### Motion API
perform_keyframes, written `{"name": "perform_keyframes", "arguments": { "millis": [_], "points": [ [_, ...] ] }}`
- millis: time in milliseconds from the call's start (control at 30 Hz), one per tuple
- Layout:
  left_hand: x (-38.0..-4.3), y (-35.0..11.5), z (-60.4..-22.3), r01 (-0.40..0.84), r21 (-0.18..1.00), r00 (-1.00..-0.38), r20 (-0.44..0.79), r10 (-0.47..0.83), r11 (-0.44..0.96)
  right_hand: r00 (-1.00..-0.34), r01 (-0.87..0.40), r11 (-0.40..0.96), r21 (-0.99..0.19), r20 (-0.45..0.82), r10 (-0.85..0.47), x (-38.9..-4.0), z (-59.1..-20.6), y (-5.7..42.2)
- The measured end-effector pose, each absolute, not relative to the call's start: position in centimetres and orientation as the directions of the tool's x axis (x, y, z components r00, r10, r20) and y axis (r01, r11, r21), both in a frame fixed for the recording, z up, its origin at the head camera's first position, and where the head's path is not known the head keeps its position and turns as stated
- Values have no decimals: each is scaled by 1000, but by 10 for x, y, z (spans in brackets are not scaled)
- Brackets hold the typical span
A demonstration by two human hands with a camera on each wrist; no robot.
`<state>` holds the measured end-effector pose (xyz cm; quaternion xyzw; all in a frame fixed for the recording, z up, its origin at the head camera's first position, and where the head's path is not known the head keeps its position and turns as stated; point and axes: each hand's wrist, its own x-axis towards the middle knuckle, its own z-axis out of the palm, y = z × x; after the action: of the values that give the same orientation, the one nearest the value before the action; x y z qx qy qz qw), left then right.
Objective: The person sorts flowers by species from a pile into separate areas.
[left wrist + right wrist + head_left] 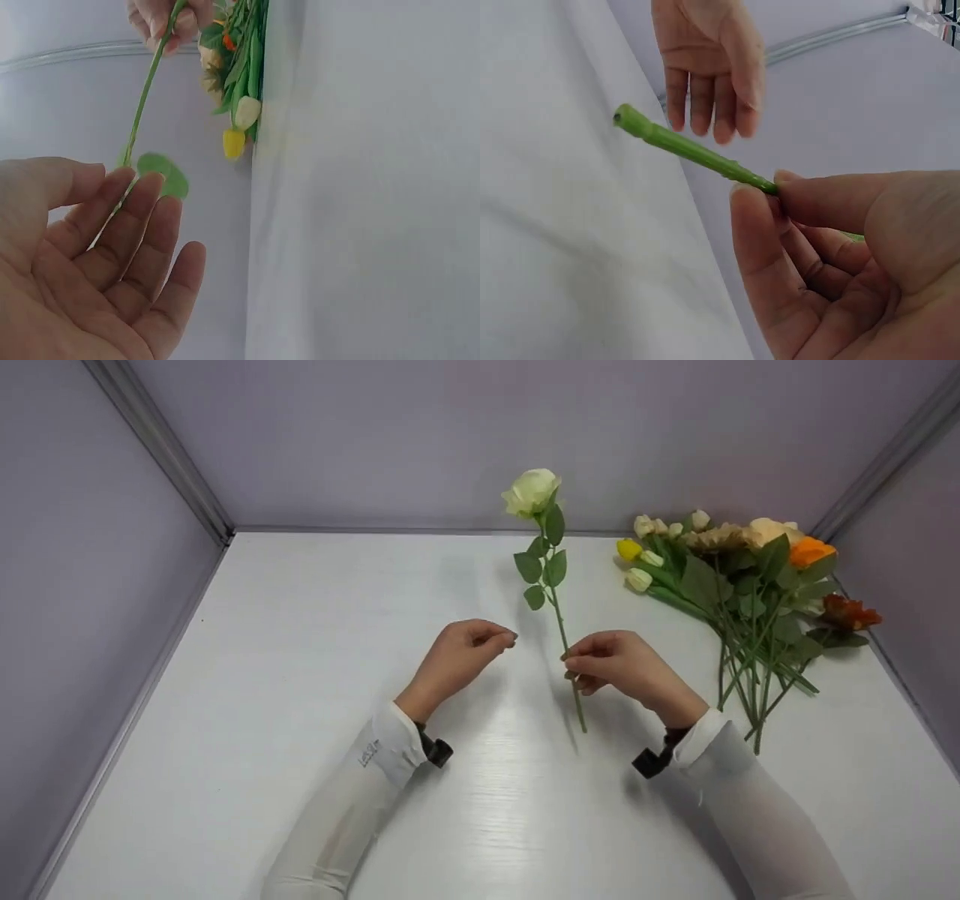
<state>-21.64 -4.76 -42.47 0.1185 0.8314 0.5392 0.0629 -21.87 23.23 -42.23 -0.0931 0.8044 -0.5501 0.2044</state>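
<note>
A white rose [531, 493] with a long green stem and several leaves is held up over the table by my right hand [626, 666]. Thumb and fingers pinch the lower stem, and in the right wrist view the cut end of the stem [690, 148] sticks out past the fingertips. To the left of the stem, my left hand [463, 652] hovers apart from it with nothing in its grasp. Its fingers are loosely bent, palm showing in the left wrist view, where the stem [150, 82] passes behind the fingertips.
On the right of the white table [300, 607] lies a pile of flowers: white tulips [638, 580], a yellow tulip [628, 549], an orange flower [810, 553] and a red flower [851, 613], stems crossing toward the front. Pale panels [480, 442] stand around the table.
</note>
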Motion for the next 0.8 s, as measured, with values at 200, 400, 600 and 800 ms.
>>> {"name": "perform_keyframes", "arguments": {
  "millis": [200, 400, 600, 800],
  "points": [
    [-224, -32, -435, 75, 970, -957, 5, 290, 233, -888, 74, 332, -940, -213, -406, -213, -435, 201],
    [-223, -25, -441, -1, 996, -958, -28, 284, 93, -885, 58, 322, -945, -198, -422, -209, -439, 190],
    [-220, -21, -444, -63, 998, -962, -62, 267, 5, -880, 56, 321, -945, -199, -432, -205, -441, 187],
    [-220, -21, -446, -88, 996, -961, -88, 262, 12, -883, 37, 333, -942, -187, -430, -201, -443, 185]
  ]
}}
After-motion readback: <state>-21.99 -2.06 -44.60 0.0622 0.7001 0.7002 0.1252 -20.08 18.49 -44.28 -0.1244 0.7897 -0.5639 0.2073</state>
